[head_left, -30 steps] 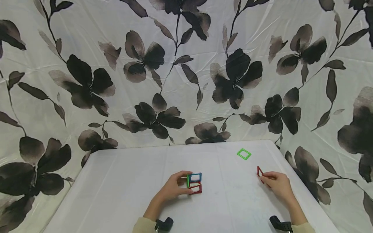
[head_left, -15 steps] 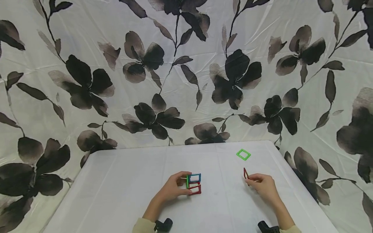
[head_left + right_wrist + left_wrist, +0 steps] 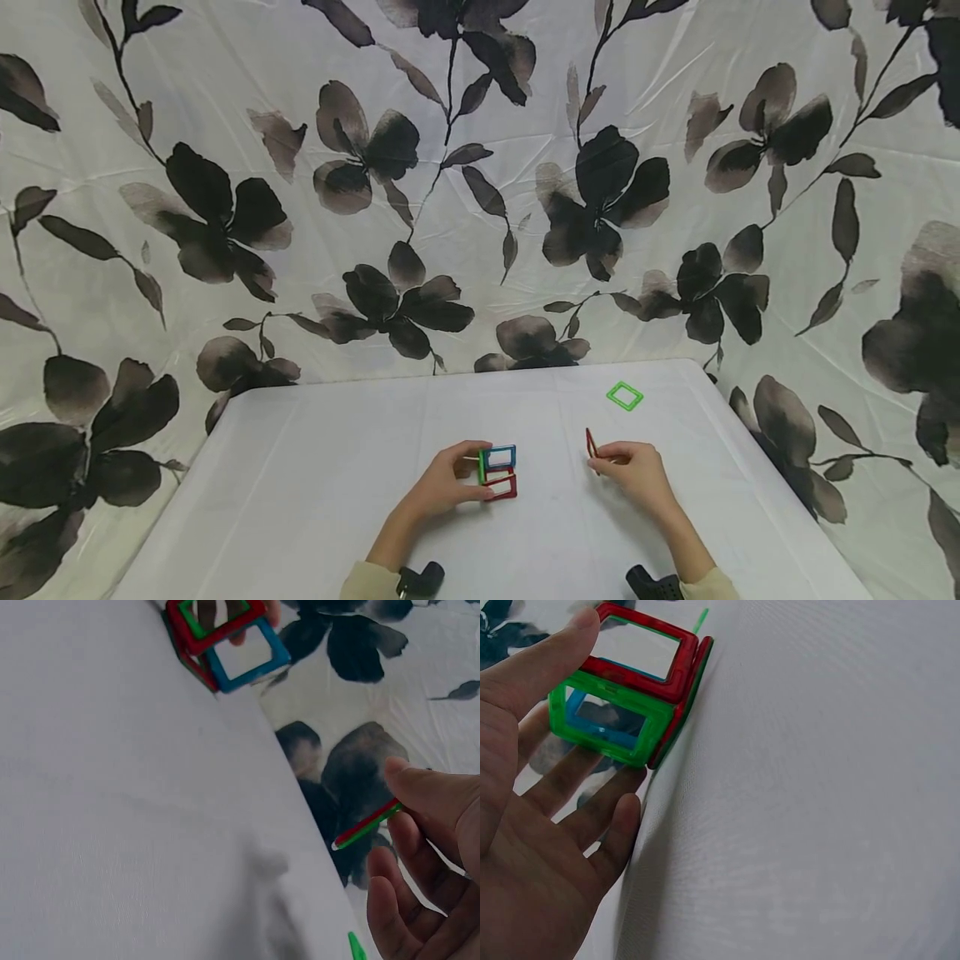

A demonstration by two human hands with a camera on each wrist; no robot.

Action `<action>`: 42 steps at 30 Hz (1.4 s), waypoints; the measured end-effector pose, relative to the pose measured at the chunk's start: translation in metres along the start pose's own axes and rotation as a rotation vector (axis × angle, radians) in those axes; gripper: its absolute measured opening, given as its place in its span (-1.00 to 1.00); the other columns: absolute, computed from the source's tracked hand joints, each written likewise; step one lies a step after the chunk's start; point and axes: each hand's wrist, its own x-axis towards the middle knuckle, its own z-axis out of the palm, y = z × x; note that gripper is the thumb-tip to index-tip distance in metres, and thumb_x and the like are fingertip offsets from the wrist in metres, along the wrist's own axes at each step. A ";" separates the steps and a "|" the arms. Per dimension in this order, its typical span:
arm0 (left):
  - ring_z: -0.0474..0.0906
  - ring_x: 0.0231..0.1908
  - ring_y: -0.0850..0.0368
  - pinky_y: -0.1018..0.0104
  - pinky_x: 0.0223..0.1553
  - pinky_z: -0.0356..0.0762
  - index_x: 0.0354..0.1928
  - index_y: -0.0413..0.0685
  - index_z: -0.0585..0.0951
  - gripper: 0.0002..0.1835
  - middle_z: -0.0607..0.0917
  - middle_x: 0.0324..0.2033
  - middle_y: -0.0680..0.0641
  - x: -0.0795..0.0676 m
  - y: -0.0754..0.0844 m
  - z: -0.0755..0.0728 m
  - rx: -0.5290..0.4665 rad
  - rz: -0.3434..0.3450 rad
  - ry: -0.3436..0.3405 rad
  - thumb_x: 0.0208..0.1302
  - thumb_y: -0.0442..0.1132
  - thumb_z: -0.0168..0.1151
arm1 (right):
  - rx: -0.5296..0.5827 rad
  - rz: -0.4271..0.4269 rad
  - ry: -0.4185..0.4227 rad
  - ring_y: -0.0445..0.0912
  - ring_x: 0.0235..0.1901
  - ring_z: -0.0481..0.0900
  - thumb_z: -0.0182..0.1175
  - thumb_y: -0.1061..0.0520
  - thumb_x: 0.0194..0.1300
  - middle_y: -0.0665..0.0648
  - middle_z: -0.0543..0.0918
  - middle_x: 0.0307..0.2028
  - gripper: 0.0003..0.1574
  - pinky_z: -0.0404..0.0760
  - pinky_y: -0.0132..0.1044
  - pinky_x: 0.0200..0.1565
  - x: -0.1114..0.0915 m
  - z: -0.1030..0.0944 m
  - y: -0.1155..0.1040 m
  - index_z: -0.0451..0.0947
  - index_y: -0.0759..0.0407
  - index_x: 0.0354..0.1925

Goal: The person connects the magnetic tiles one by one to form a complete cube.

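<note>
A small box-like build of see-through magnetic tiles [image 3: 676, 684], red, green and blue, stands on the table. My left hand [image 3: 442, 485] grips its left side; in the left wrist view the thumb lies over a red tile and the fingers are behind the green one [image 3: 652, 739]. My right hand [image 3: 640, 477] pinches a single magnetic tile [image 3: 365, 826], red with a green layer seen edge-on, between thumb and fingers. That tile is held up to the right of the build, apart from it. A blue tile [image 3: 283, 656] forms the build's far side.
On the white table [image 3: 315, 467], a green square magnetic tile [image 3: 619, 404] lies flat toward the back right. A flower-patterned cloth [image 3: 510, 183] hangs behind the table. Black devices [image 3: 422, 579] are strapped at both wrists.
My right hand has moved left across the table with the pinched red tile, nearing the build. My left hand and the build have stayed in place.
</note>
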 end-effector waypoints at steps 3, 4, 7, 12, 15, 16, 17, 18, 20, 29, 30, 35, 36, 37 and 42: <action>0.55 0.03 0.02 0.00 0.06 0.46 0.27 -0.02 0.47 -0.29 0.58 0.09 -0.09 -0.001 0.001 -0.001 -0.003 0.007 -0.004 0.04 -0.19 0.53 | 0.027 -0.021 -0.013 -0.02 -0.50 0.64 0.51 0.21 -0.01 0.04 0.70 -0.54 -0.81 0.46 -0.34 -0.54 0.000 0.012 -0.006 0.72 0.22 -0.38; 0.55 0.03 0.01 0.00 0.06 0.46 0.27 -0.03 0.47 -0.29 0.58 0.09 -0.09 -0.001 0.001 -0.001 -0.007 0.006 -0.004 0.04 -0.19 0.52 | 0.035 -0.028 -0.018 -0.02 -0.51 0.64 0.52 0.21 -0.02 0.04 0.70 -0.55 -0.81 0.46 -0.34 -0.54 0.000 0.016 -0.008 0.72 0.22 -0.38; 0.55 0.03 0.01 -0.01 0.07 0.46 0.28 -0.03 0.46 -0.28 0.57 0.10 -0.10 -0.002 0.002 0.000 -0.017 -0.006 -0.004 0.04 -0.20 0.53 | 0.059 -0.044 -0.035 -0.03 -0.51 0.64 0.52 0.20 -0.02 0.05 0.70 -0.54 -0.80 0.46 -0.34 -0.53 0.000 0.027 -0.015 0.72 0.23 -0.38; 0.54 0.04 0.00 -0.02 0.08 0.45 0.27 -0.02 0.47 -0.28 0.57 0.10 -0.09 -0.001 0.002 0.001 -0.014 -0.018 0.006 0.02 -0.19 0.54 | 0.092 -0.061 -0.066 -0.10 -0.52 0.61 0.53 0.18 -0.02 0.05 0.70 -0.51 -0.77 0.48 -0.34 -0.52 0.000 0.042 -0.023 0.72 0.25 -0.37; 0.54 0.03 0.02 -0.02 0.08 0.45 0.27 -0.02 0.47 -0.28 0.58 0.10 -0.09 -0.001 0.003 0.001 -0.009 -0.009 0.005 0.03 -0.19 0.53 | 0.107 -0.073 -0.082 -0.10 -0.51 0.60 0.52 0.17 -0.01 0.06 0.70 -0.50 -0.76 0.48 -0.33 -0.53 -0.001 0.050 -0.026 0.71 0.25 -0.36; 0.55 0.03 0.02 -0.01 0.08 0.45 0.27 -0.02 0.47 -0.28 0.58 0.10 -0.09 -0.001 0.003 0.001 -0.009 -0.008 0.004 0.03 -0.20 0.53 | 0.112 -0.077 -0.090 -0.10 -0.51 0.61 0.52 0.17 -0.01 0.06 0.70 -0.50 -0.76 0.48 -0.33 -0.53 -0.001 0.052 -0.028 0.71 0.26 -0.36; 0.55 0.03 0.03 0.00 0.08 0.45 0.28 -0.02 0.47 -0.28 0.58 0.09 -0.09 -0.002 0.004 0.001 -0.008 -0.007 0.003 0.03 -0.20 0.53 | 0.115 -0.077 -0.098 -0.10 -0.50 0.61 0.51 0.17 0.00 0.06 0.70 -0.49 -0.76 0.48 -0.33 -0.53 -0.002 0.054 -0.028 0.71 0.26 -0.35; 0.55 0.03 0.04 0.00 0.07 0.45 0.28 -0.02 0.47 -0.28 0.58 0.10 -0.09 -0.002 0.004 0.001 -0.006 -0.007 0.003 0.03 -0.20 0.53 | 0.121 -0.085 -0.108 -0.09 -0.50 0.61 0.51 0.16 0.01 0.06 0.70 -0.49 -0.76 0.48 -0.33 -0.53 -0.003 0.056 -0.029 0.71 0.26 -0.35; 0.55 0.04 0.03 0.00 0.08 0.46 0.28 -0.02 0.46 -0.28 0.58 0.10 -0.10 -0.002 0.004 0.001 -0.005 -0.005 0.003 0.03 -0.21 0.53 | 0.131 -0.089 -0.124 -0.09 -0.50 0.62 0.51 0.16 0.02 0.07 0.70 -0.49 -0.75 0.48 -0.33 -0.54 -0.004 0.060 -0.030 0.71 0.27 -0.35; 0.56 0.04 0.06 0.04 0.06 0.47 0.28 0.00 0.46 -0.28 0.58 0.10 -0.12 -0.001 0.004 0.000 -0.013 0.011 -0.001 0.03 -0.25 0.53 | 0.140 -0.088 -0.144 -0.11 -0.52 0.61 0.50 0.15 0.03 0.06 0.71 -0.50 -0.77 0.49 -0.33 -0.55 -0.004 0.072 -0.029 0.72 0.25 -0.35; 0.56 0.04 0.06 0.04 0.06 0.47 0.28 0.00 0.46 -0.28 0.58 0.10 -0.11 -0.001 0.004 0.000 -0.015 0.013 -0.002 0.03 -0.25 0.52 | 0.141 -0.086 -0.148 -0.10 -0.52 0.61 0.50 0.14 0.04 0.06 0.71 -0.50 -0.77 0.49 -0.33 -0.55 -0.005 0.073 -0.029 0.71 0.25 -0.35; 0.56 0.04 0.06 0.04 0.06 0.46 0.29 -0.03 0.45 -0.27 0.57 0.11 -0.12 -0.001 0.003 0.000 -0.012 0.015 -0.006 0.04 -0.25 0.52 | 0.152 -0.086 -0.168 0.02 -0.52 0.62 0.49 0.13 0.05 0.06 0.70 -0.51 -0.76 0.49 -0.33 -0.58 -0.008 0.077 -0.031 0.71 0.26 -0.35; 0.55 0.04 0.05 0.04 0.06 0.46 0.29 -0.04 0.45 -0.27 0.57 0.11 -0.13 -0.001 0.003 0.000 -0.011 0.015 -0.007 0.04 -0.25 0.52 | 0.154 -0.088 -0.171 0.03 -0.52 0.62 0.49 0.13 0.05 0.05 0.70 -0.51 -0.77 0.50 -0.32 -0.58 -0.008 0.078 -0.031 0.71 0.26 -0.35; 0.55 0.05 0.05 0.04 0.07 0.46 0.30 -0.05 0.44 -0.27 0.57 0.12 -0.13 -0.001 0.003 0.000 -0.008 0.015 -0.007 0.04 -0.25 0.52 | 0.155 -0.089 -0.173 0.02 -0.52 0.62 0.49 0.13 0.05 0.05 0.70 -0.51 -0.78 0.50 -0.32 -0.58 -0.009 0.079 -0.031 0.71 0.25 -0.36; 0.55 0.06 -0.01 -0.02 0.08 0.44 0.30 -0.09 0.44 -0.27 0.57 0.11 -0.15 0.000 0.002 0.000 -0.009 0.034 -0.011 0.05 -0.26 0.51 | 0.155 -0.088 -0.181 -0.08 -0.53 0.60 0.48 0.14 0.07 0.04 0.70 -0.51 -0.81 0.52 -0.32 -0.58 -0.011 0.083 -0.029 0.71 0.23 -0.37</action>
